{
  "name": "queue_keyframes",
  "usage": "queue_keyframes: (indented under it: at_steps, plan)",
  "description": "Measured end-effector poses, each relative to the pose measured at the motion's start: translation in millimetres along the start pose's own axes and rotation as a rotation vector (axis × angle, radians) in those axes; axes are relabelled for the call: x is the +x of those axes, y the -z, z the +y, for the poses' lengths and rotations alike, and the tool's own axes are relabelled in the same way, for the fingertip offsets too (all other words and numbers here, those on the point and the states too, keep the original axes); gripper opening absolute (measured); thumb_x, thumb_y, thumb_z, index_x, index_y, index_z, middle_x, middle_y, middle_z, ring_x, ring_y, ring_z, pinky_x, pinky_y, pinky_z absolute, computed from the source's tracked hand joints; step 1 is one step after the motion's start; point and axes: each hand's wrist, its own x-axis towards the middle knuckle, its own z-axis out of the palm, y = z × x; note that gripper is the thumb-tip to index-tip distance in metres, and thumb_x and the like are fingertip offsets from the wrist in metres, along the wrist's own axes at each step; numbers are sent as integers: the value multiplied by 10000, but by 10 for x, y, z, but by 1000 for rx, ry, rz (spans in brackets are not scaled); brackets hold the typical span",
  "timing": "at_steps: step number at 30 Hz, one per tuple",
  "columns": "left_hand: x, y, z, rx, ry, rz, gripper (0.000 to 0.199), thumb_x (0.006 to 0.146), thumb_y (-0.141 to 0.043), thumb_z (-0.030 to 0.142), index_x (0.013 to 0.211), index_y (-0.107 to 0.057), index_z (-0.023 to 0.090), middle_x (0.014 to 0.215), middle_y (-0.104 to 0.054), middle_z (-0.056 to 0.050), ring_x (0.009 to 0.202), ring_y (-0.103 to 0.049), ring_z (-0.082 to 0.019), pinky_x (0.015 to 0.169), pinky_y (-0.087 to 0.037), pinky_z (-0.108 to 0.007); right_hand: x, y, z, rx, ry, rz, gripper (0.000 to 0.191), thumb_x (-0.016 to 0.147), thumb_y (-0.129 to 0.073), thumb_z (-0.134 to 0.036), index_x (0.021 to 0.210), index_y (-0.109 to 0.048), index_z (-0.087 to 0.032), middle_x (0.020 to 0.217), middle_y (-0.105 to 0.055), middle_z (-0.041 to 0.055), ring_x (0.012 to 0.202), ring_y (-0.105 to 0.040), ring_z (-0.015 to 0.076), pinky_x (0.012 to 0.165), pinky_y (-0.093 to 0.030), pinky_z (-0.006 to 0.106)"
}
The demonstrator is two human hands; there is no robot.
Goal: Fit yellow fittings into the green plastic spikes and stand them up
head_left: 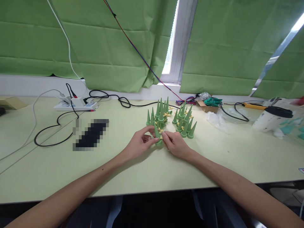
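A green cone (156,133) with a round base stands upright on the table, pinched between the thumb and fingers of my left hand (139,143). Small yellow pieces (161,137) sit against that cone's side. My right hand (177,144) is closed, thumb and forefinger together at one of these yellow pieces; its fingers partly hide what they grip. Just behind my hands is a cluster of similar green cones (161,115) with yellow pieces among them. To its right stands a second cluster of cones (182,122), also with yellow bits.
At the left, a blurred dark rectangular object (92,134) lies near a black cable (53,145) and a white power strip (78,106). Back right are a small cardboard box (207,107), clear plastic bags (216,121) and a white cup with black lid (270,120).
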Motion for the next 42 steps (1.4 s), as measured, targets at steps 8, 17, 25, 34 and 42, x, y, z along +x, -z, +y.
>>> queue_keyframes:
  at_steps: [8,17,25,34,42]
  plan:
    - [42,44,-59,-135,39,-42,388,913,-570,530,800,-578,159,611,-517,32,434,-441,-64,432,-346,-200,4,16,-35,18,-59,130,472,1031,-356,-427,614,-420,-216,525,-491,-22,486,-422,111,539,-343,261]
    - [48,-4,-63,-214,182,-251,734,932,-388,679,678,-714,72,578,-661,-107,397,-529,-106,400,-360,-225,-23,29,-25,131,13,76,416,1040,-367,-407,675,-426,-217,593,-515,-22,544,-471,114,565,-380,246]
    - [46,9,-90,-219,181,-248,677,907,-458,674,767,-730,70,726,-716,-142,435,-537,-103,411,-372,-229,-29,15,-1,126,34,48,399,1034,-366,-391,676,-411,-221,566,-480,-34,519,-430,111,546,-362,245]
    - [2,58,-113,-92,122,-228,509,904,-549,584,729,-648,116,508,-544,-13,447,-438,-89,464,-345,-232,-48,-7,-22,145,29,36,420,1037,-355,-392,656,-406,-225,540,-475,-31,495,-422,118,527,-355,260]
    - [-22,11,-54,152,-117,-39,360,831,-672,450,665,-600,139,654,-480,8,607,-427,-101,533,-348,-225,-43,-30,-19,101,-21,40,526,1038,-315,-449,567,-378,-224,462,-403,-33,441,-372,115,498,-318,280]
